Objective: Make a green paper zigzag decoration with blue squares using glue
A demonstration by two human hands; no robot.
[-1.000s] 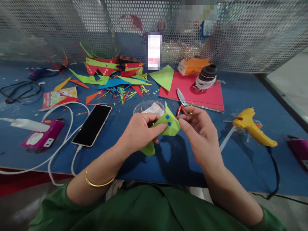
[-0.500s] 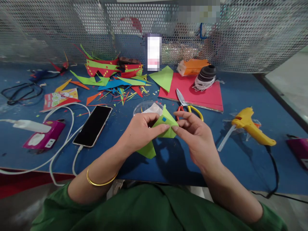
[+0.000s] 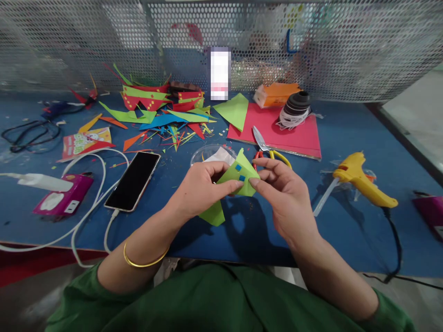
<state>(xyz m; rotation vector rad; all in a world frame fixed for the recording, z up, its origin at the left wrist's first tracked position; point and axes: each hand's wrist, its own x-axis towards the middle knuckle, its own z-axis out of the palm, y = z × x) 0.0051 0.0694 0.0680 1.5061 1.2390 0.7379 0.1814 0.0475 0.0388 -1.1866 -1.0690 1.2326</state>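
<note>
Between both hands is a folded green paper piece [image 3: 231, 175], its pointed end up and its lower part hanging below my left hand. Two small blue paper squares [image 3: 242, 178] show on its face. My left hand [image 3: 207, 184] pinches the paper from the left, thumb on the front near the lower square. From the right, my right hand [image 3: 282, 189] grips its right edge between thumb and fingers. Just behind the paper is a clear round dish [image 3: 199, 154] with a white piece of paper [image 3: 221, 156] in it. Scissors [image 3: 265, 144] with red and yellow handles lie behind my right hand.
A yellow glue gun [image 3: 367, 180] lies at the right. On the left are a charging phone [image 3: 133, 181], white cables and a purple packet [image 3: 64, 196]. Coloured paper scraps [image 3: 173, 124] and red paper sheets [image 3: 273, 131] lie farther back, before a perforated metal screen [image 3: 187, 27].
A second blue square now shows on the green paper, beside my left thumb; before, only one was visible. Both hands keep nearly the same place and grip.
</note>
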